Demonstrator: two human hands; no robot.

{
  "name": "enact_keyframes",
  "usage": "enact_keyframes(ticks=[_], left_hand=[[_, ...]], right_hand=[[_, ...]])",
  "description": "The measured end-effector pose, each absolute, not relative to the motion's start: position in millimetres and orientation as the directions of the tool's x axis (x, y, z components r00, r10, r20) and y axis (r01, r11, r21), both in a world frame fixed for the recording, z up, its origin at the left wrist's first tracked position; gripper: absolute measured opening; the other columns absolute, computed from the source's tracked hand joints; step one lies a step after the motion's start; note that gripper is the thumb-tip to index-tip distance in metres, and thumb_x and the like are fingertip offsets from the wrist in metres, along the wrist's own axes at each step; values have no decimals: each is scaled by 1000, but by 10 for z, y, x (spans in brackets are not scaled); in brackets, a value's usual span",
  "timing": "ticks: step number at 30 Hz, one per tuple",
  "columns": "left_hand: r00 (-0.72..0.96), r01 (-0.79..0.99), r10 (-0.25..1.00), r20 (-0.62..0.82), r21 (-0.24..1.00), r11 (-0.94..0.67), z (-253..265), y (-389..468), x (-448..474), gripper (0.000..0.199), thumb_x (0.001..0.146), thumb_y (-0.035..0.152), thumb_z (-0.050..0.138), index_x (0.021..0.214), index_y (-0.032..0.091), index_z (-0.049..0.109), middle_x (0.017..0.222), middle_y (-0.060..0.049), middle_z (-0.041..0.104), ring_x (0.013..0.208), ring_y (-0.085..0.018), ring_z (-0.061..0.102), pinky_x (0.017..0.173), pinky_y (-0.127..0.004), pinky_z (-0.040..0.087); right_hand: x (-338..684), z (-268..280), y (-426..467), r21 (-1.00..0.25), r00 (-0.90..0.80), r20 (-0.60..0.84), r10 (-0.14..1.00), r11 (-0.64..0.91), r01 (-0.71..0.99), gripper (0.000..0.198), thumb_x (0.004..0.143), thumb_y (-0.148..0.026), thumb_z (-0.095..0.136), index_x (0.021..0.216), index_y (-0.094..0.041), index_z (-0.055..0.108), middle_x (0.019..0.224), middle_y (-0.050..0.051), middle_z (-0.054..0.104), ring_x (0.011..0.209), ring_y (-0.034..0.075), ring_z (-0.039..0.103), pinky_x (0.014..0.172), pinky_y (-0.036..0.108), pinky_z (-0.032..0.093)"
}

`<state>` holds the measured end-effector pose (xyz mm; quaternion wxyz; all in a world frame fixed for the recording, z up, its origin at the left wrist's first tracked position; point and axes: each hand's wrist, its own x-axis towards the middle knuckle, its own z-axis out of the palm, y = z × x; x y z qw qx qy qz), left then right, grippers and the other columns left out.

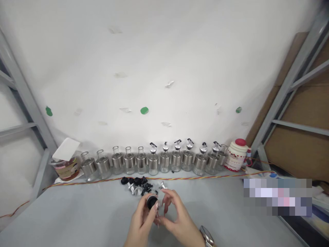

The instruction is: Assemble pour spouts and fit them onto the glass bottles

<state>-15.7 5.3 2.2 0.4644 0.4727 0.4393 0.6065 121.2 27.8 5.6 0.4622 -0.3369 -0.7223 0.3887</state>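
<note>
Back left corner of the worktop [77, 212]: labelled plastic tub [67, 171] under a white sheet [67, 149]. Along the back edge, open-necked glass bottles [117, 160] in shiny metal sleeves; in front, a twisted red-and-yellow wire [102, 180]. Nearer, loose black and silvery parts [146, 187], just beyond the left hand [141, 215], closed on a round, silver-rimmed black cap [151, 202]. Further right, spouted bottles [176, 159]; right hand [178, 215] open, fingers curved, just beside the cap. Back right corner: cream jar [234, 156], red lid [240, 142].
</note>
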Motion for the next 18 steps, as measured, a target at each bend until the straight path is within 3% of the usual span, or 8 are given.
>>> enact_keyframes(ticks=[6,9,11,12,15,18], left_hand=[[-97,-160,985,144,974,-158,56,32,-161,30,74,38,57,94,17,55,62,2,54,51,-9,47,45,-19,41],[-57,-191,991,123,973,-132,67,13,-136,32,74,42,55,94,17,55,54,5,47,42,-8,43,37,-18,40],[-31,-201,994,108,973,-112,77,-8,-109,33,74,44,53,94,17,55,49,7,43,36,-7,40,33,-17,38],[-29,-196,994,101,975,-105,82,-20,-95,34,74,44,53,96,18,56,48,7,44,35,-7,40,34,-17,38],[-55,-152,996,77,985,-85,89,-58,-54,41,74,45,54,107,20,54,53,3,54,44,-11,51,42,-19,44],[-94,-105,993,70,991,-80,90,-87,-35,47,73,48,53,111,20,54,74,-4,65,68,-17,61,58,-23,50]], right_hand=[[1249,45,246,-889,-416,400,817,456,42,64,68,-25,68,120,-26,31,91,0,49,78,15,51,82,31,38],[1260,65,224,-898,-390,392,833,438,33,38,82,-33,50,115,-24,34,89,2,49,82,15,50,81,31,38],[1247,69,209,-911,-353,353,866,404,79,20,88,-34,35,102,-21,42,83,2,49,79,15,49,77,29,38],[1235,64,203,-915,-347,335,876,391,104,20,90,-34,31,93,-20,44,79,1,49,76,15,48,73,28,39],[1183,26,186,-914,-384,291,876,374,161,31,90,-39,27,73,-19,43,69,0,46,67,14,45,65,26,38],[1137,-12,177,-934,-373,238,897,317,166,36,89,-44,26,71,-18,44,66,0,46,63,13,44,62,25,39]])
